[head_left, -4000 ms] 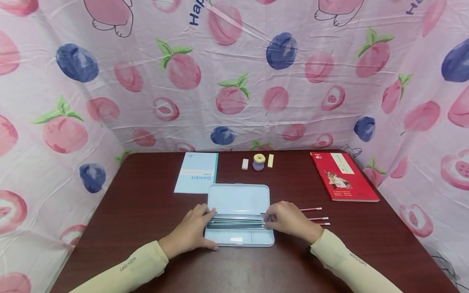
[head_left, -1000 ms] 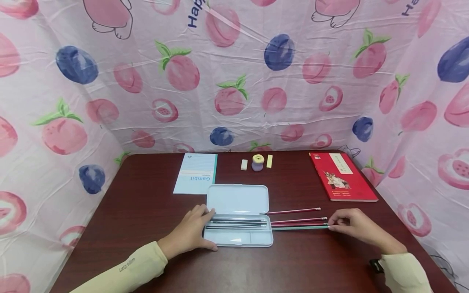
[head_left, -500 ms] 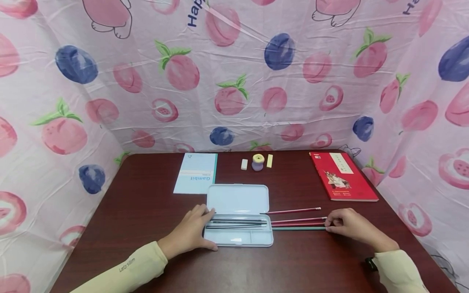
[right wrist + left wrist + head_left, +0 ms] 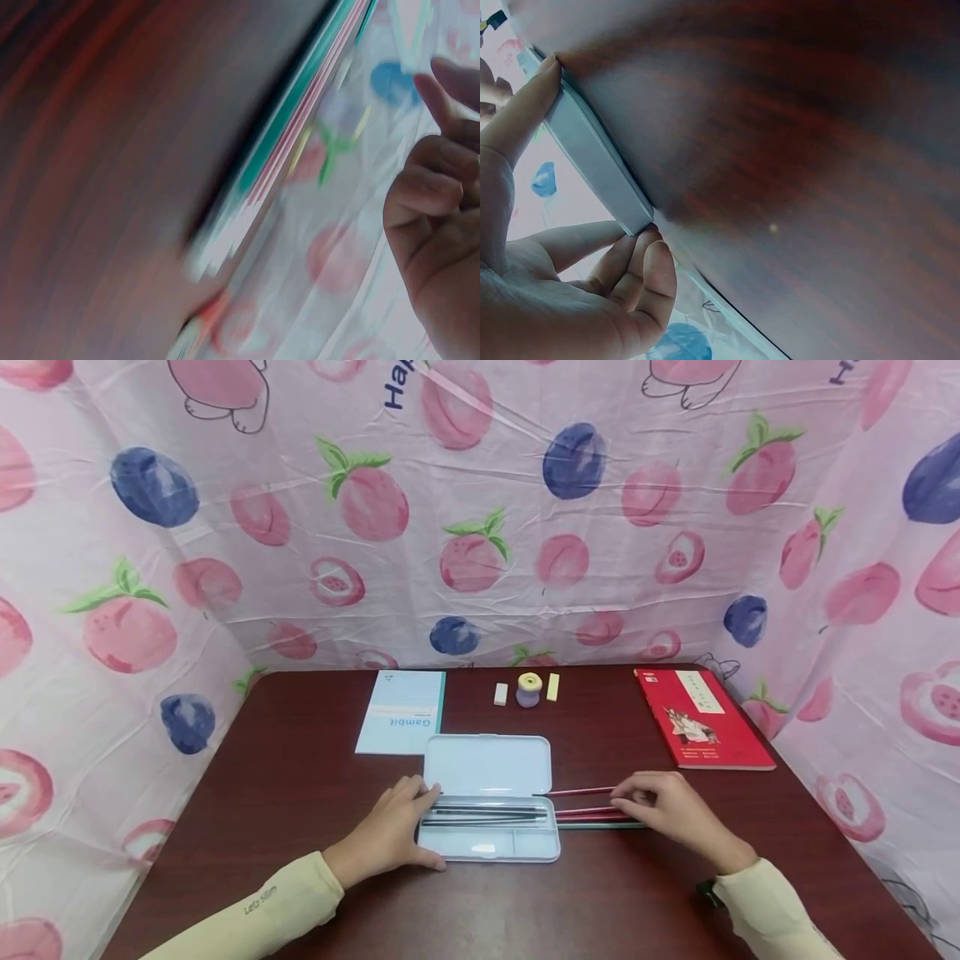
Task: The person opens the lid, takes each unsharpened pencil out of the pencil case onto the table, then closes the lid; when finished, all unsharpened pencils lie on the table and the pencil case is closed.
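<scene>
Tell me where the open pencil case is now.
In the head view, the open pencil case lies low in the middle, the left hand on its left end, red pencils to its right, and the Gambit notebook beyond its left side.

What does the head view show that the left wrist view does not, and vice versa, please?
Only the head view shows the dark pencils in the pale blue case and the red book. Only the left wrist view shows the palm of the left hand. Both show that hand holding the case, the table and the printed cloth.
</scene>
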### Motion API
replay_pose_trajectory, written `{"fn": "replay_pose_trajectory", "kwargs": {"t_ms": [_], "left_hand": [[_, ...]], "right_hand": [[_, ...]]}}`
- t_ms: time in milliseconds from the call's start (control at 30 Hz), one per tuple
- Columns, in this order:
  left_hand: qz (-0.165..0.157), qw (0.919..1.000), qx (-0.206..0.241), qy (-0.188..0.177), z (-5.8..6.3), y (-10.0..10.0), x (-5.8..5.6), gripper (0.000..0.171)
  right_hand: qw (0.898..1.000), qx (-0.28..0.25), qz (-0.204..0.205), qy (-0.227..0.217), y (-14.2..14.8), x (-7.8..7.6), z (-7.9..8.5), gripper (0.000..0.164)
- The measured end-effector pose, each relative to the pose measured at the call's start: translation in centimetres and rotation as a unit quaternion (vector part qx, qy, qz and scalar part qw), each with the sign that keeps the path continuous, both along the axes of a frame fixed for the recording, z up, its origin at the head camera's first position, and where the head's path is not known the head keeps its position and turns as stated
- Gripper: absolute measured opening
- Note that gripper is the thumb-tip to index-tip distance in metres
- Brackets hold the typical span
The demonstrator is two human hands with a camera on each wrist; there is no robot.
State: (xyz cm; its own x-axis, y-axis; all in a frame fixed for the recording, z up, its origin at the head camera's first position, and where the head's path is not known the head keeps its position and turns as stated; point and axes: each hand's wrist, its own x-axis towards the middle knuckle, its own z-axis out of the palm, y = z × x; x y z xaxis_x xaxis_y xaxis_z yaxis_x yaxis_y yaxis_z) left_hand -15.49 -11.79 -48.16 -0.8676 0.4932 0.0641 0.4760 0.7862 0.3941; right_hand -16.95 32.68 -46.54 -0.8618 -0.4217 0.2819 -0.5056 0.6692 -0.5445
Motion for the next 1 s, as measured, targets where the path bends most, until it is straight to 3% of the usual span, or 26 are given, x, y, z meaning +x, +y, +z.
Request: {"fn": "replay_pose_trajectory", "kwargs": {"t_ms": [200,400,633,1000], "left_hand": [[0.001,1.0000,0.001,-0.006,-0.1,0.1,0.0,0.111],[-0.001,1.0000,-0.002,-0.004,0.0,0.1,-0.1,0.111],[-0.002,1.0000,-0.004,-0.003,0.0,0.1,-0.1,0.112],[-0.003,1.0000,-0.002,-0.005,0.1,0.0,0.0,0.112]], "right_hand": [[0.999,-0.002,0.021,-0.037,-4.7,-0.6,0.3,0.013],[0.996,0.046,0.052,-0.048,-7.7,-1.2,0.0,0.012],[0.990,0.123,0.061,-0.040,-9.4,-1.7,-0.5,0.012],[0.987,0.144,0.033,-0.064,-11.1,-1.8,-0.3,0.010]]}}
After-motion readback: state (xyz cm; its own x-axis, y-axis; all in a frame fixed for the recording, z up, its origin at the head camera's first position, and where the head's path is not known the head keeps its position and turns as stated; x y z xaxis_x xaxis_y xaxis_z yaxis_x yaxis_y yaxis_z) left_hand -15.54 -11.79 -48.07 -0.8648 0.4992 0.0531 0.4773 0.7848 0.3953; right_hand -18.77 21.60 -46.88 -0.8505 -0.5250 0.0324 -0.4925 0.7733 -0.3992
